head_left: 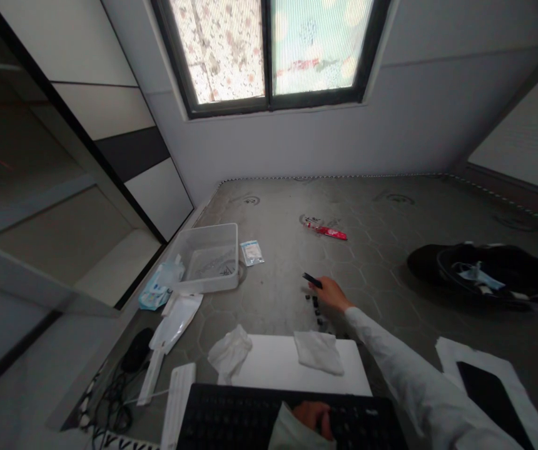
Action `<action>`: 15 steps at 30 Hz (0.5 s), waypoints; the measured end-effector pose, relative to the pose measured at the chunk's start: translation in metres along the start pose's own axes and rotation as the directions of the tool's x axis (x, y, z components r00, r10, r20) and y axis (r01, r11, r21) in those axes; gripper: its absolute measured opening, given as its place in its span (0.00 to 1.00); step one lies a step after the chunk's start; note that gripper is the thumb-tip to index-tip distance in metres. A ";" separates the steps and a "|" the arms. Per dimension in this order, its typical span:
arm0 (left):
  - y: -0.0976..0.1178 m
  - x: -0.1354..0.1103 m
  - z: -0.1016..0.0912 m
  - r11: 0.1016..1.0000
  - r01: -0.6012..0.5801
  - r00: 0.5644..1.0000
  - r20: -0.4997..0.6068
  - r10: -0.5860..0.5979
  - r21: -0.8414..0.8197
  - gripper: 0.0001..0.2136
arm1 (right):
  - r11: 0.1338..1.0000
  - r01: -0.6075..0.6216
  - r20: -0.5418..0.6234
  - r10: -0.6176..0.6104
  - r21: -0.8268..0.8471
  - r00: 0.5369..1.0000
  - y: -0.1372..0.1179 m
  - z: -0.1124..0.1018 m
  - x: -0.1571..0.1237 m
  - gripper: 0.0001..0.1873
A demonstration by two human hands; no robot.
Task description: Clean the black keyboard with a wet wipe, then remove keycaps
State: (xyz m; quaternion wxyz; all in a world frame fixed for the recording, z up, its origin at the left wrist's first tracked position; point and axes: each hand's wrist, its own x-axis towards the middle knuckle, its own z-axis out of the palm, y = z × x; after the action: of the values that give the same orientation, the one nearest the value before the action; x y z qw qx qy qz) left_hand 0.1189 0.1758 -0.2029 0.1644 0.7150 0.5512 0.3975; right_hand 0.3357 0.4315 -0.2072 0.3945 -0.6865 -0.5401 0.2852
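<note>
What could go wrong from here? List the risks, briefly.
The loose small black pieces lie close by the right grip, so a sideways brush could scatter them. The dark strip it holds juts outward and might slip. The left grip, at the keyboard, could nudge it out of place.

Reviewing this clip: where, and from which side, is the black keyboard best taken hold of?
Probably by the right short end of the keyboard, coming from the right: it is long and flat, a white strip lies close along its left end, and the left hand is over its middle.
</note>
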 end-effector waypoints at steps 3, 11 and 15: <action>0.000 0.001 -0.001 1.000 -0.015 1.000 -0.025 0.015 0.023 0.12 | 0.995 0.079 0.035 -0.081 0.061 0.996 -0.014 -0.018 -0.011 0.06; 0.010 0.013 -0.015 1.000 -0.006 0.993 0.117 0.007 -0.006 0.12 | 0.980 0.039 -0.099 -0.019 0.196 0.995 -0.050 -0.079 -0.097 0.28; 0.016 0.018 -0.023 0.973 0.185 0.968 0.197 -0.156 -0.138 0.12 | 0.787 0.051 -0.194 0.088 0.615 0.977 -0.077 -0.099 -0.158 0.25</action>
State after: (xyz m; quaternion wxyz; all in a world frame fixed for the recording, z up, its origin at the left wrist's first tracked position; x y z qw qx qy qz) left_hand 0.1135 0.1825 -0.1705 0.3036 0.6836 0.5605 0.3553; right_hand 0.3369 0.2637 -0.0948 0.6493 -0.5519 -0.3654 0.3746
